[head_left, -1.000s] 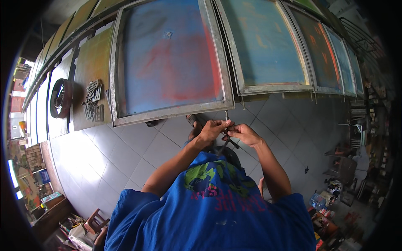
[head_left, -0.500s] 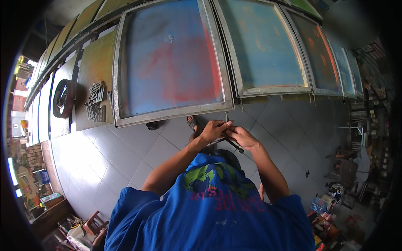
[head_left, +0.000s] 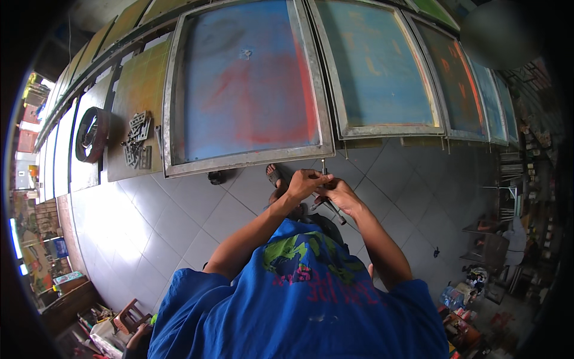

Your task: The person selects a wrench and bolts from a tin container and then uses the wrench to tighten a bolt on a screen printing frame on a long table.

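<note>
Both my hands meet below the near right corner of a metal-framed screen (head_left: 248, 90) with a blue and red mesh. They are on a Y-shaped socket wrench (head_left: 333, 212). One of its arms points up to a thin bolt (head_left: 323, 161) at the frame's lower edge; whether the socket sits on the bolt I cannot tell. My left hand (head_left: 304, 184) has its fingers closed around the upright arm. Just right of it and lower, my right hand (head_left: 341, 195) grips near the wrench's hub, with another arm slanting out beneath it.
More framed screens (head_left: 382, 72) continue to the right along the rack. A dark ring-shaped container (head_left: 91, 136) and loose metal hardware (head_left: 139, 140) lie on boards at left. My sandalled foot (head_left: 274, 175) is on the tiled floor (head_left: 203, 206). Cluttered shelves (head_left: 532, 203) stand at right, a small stool (head_left: 128, 317) at lower left.
The wrench has turned, so its lower arms point differently. My right hand has shifted slightly left, toward the hub. My left hand stays at the upright arm.
</note>
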`<state>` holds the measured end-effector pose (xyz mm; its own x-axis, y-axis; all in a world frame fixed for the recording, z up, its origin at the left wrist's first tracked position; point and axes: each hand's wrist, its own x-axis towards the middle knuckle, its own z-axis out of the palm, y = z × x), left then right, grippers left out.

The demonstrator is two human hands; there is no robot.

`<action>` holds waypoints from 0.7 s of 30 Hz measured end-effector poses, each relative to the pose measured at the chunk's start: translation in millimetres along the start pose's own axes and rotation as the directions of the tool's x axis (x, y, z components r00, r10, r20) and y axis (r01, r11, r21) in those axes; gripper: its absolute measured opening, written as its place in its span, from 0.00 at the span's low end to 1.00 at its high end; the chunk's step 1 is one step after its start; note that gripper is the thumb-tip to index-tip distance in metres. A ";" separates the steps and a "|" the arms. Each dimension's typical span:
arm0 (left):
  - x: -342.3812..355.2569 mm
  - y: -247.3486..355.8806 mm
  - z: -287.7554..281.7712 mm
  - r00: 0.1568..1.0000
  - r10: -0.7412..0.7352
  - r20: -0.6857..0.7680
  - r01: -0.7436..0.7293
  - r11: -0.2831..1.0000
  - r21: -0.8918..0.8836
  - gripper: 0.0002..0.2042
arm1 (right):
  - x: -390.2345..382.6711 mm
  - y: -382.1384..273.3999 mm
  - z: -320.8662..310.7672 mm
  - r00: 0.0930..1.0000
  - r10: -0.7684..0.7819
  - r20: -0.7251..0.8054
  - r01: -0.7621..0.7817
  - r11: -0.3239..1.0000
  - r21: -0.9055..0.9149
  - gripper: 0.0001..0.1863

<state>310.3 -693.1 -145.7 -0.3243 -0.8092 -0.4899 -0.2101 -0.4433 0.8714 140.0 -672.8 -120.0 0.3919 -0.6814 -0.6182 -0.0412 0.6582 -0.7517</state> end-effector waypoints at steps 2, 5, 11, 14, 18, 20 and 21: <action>-13.8 26.6 1.7 0.996 -0.081 -0.038 0.084 0.994 0.071 0.24 | 0.7 7.9 -6.9 0.992 -0.030 0.122 0.012 0.990 0.144 0.17; -9.7 11.8 5.7 0.995 -0.095 0.031 0.099 0.982 -0.163 0.23 | -0.1 10.0 -16.7 0.982 -0.051 0.180 0.030 0.992 0.122 0.15; -0.8 -12.4 11.7 0.984 -0.100 0.145 0.150 0.909 -0.389 0.21 | -0.3 -10.9 -16.7 0.989 0.004 0.150 0.008 0.997 -0.077 0.14; -6.4 5.4 8.4 0.996 0.007 0.090 0.013 0.974 -0.227 0.18 | -5.5 -30.5 -1.0 0.995 0.089 0.047 -0.076 0.970 -0.232 0.14; -10.1 18.9 8.7 0.994 -0.099 0.055 0.111 0.957 -0.267 0.17 | -4.5 0.0 -20.8 0.989 -0.060 0.134 0.057 0.998 0.030 0.15; -4.0 2.1 11.8 0.995 -0.073 0.073 0.095 0.918 -0.384 0.17 | -3.5 2.2 -28.3 0.969 -0.073 0.236 0.066 0.997 0.037 0.15; -0.7 -2.5 14.0 0.994 -0.081 0.070 0.102 0.909 -0.404 0.17 | -4.2 0.5 -30.4 0.956 -0.079 0.282 0.070 0.997 0.043 0.15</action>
<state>298.1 -686.0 -147.9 -0.3699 -0.7419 -0.5592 0.1489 -0.6414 0.7526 110.5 -679.3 -124.8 0.6369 -0.6134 -0.4669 0.0256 0.6222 -0.7825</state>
